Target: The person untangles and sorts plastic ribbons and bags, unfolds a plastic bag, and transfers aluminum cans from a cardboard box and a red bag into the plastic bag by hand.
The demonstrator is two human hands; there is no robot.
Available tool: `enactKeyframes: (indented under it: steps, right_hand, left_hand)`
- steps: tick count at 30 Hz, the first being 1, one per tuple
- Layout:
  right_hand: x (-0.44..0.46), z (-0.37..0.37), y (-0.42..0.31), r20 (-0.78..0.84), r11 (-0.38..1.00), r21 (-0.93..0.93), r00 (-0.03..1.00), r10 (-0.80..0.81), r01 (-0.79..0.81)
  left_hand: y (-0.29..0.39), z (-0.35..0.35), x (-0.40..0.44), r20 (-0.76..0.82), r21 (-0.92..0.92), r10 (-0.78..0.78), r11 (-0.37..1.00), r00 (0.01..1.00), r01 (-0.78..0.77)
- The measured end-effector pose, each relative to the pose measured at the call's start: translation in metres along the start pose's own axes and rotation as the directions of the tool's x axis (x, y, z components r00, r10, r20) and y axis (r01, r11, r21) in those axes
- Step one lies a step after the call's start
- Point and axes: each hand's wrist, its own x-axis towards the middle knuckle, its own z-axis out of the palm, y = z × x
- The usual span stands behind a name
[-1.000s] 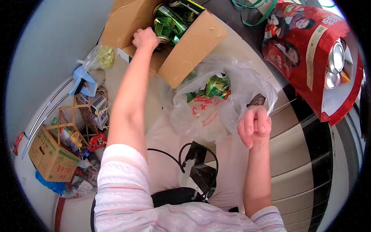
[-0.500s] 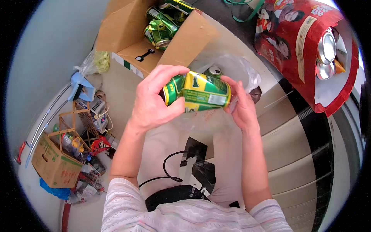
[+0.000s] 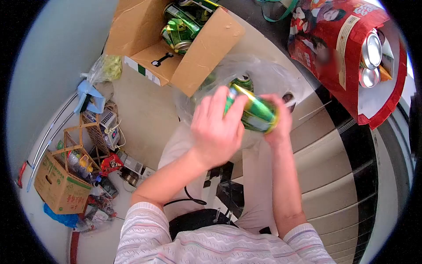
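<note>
Both hands are in the middle of the view, w/ one green can held btwn them, in the air over the person's lap. The L hand is curved over the near end of the can, its fingers bent and the back of the hand turned up; the R hand closes about the other end, but it is blurred, so exact pos. of its fingers I cannot tell. The can is tilted, its R end lower, yellow & green print partly readable as colour only. Just behind is a clear plastic bag, open, w/ another can inside, its metal end up. Farther back, to the L, stands an open cardboard box w/ several green cans in its far part, at least one of them dented. Top R, a red bag lies on its side, mouth toward the R, showing silver can ends. Near the wall on L side: a smaller carton, a wooden rack, a light blue dustpan & misc. items. A black cable runs near the legs.
</note>
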Motion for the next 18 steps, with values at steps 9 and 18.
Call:
enactKeyframes:
  steps: [9, 18]
  right_hand:
    - [0.003, 0.015, 0.017, -0.074, 0.673, -0.580, 0.794, -0.604, 0.459]
    - [0.001, -0.020, -0.007, 0.501, 0.969, 0.185, 0.864, 0.049, -0.162]
  left_hand:
    - [-0.046, 0.096, -0.051, 0.383, -0.020, -0.341, 0.926, 0.859, 0.376]
    - [-0.061, 0.121, -0.015, 0.246, 0.163, -0.204, 0.972, 0.948, 0.167]
